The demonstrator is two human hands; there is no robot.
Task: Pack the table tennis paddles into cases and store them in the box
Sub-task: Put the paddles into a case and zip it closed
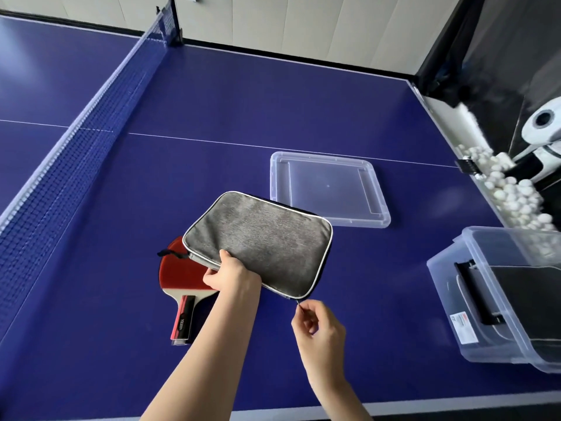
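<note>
Left hand (228, 273) grips grey case (258, 241); right hand (315, 325) pinches zipper pull (299, 302); blue table (212, 117), net (91, 117).

- A dark blue table (212, 110) fills most of the view, with thin white lines across it and a white edge along the near side.
- A blue net (91, 117) with a white top band crosses the table on the left, clamped to a black post at the far edge.
- Beyond the table stands a pale panelled wall (303, 22) with a black skirting strip at its foot.
- On the right hangs black netting (501, 56) over a trough of white balls (513, 192) and a white ball machine (543, 129).
- Soft daylight glares on the table at far left.
</note>
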